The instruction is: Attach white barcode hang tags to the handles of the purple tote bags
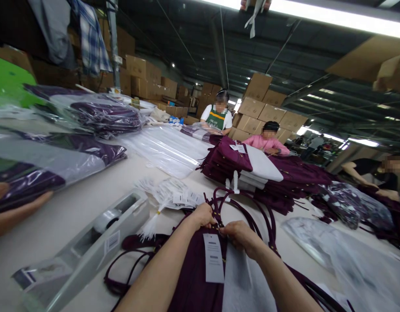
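A dark purple bag lies in front of me, with a whitish sheet along its right side. My left hand is closed on the bag's top edge, at the base of its thin handles. My right hand pinches the same edge just to the right, near a small metal fitting. A white printed tag hangs below the hands. What lies between my fingertips is partly hidden. A bundle of white tags with loose strings lies just beyond my left hand.
A tape dispenser stands at left. Beyond are clear plastic bags and a stack of purple bags. Another person's hand holds a wrapped bag at far left. Several co-workers sit around the table; more plastic lies right.
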The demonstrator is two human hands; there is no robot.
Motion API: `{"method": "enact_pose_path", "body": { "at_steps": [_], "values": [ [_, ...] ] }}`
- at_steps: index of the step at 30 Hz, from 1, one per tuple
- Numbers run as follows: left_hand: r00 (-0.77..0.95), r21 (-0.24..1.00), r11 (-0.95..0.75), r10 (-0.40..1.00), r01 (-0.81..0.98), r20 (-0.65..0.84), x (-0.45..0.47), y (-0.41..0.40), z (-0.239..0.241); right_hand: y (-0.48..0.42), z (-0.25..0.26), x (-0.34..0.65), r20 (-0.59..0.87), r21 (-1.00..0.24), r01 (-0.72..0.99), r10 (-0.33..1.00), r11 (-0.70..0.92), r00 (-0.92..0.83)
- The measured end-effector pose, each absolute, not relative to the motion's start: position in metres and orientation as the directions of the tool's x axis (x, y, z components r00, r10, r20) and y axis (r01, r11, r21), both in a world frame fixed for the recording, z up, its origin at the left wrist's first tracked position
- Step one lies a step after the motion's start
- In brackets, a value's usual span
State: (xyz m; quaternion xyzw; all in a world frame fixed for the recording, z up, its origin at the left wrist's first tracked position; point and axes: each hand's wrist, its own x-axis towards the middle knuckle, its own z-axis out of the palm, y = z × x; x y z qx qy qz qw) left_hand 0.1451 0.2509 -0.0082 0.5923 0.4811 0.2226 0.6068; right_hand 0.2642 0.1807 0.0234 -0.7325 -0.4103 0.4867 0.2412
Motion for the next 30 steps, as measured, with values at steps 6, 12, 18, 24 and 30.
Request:
{"method": "enact_pose_path", "body": {
  "at_steps": [6, 12, 18, 24, 30],
  "values": [
    [0.526, 0.92, 0.233, 0.764, 0.316, -0.374, 0.137, 0.253, 0.002, 0.192, 0.025, 0.265, -0.608, -0.672, 0.35, 0.756, -0.652, 0.242],
    [0.544, 0.921, 0.174, 0.762, 0.35, -0.351, 0.138, 0.254, -0.002, 0.192, 0.022, 0.257, -0.542, -0.699, 0.358, 0.785, -0.619, 0.299],
    [0.44, 0.855, 0.002, 0.857, 0.519, -0.269, 0.144, 0.253, -0.011, 0.189, 0.013, 0.255, -0.423, -0.732, 0.435, 0.851, -0.524, 0.312],
    [0.366, 0.796, -0.075, 0.911, 0.601, -0.191, 0.149, 0.251, -0.012, 0.185, -0.004, 0.259, -0.162, -0.667, 0.648, 0.921, -0.367, 0.355],
    [0.442, 0.871, 0.018, 0.856, 0.491, -0.267, 0.144, 0.252, -0.007, 0.177, 0.001, 0.244, -0.007, -0.423, 0.859, 0.949, -0.289, 0.315]
  ]
}}
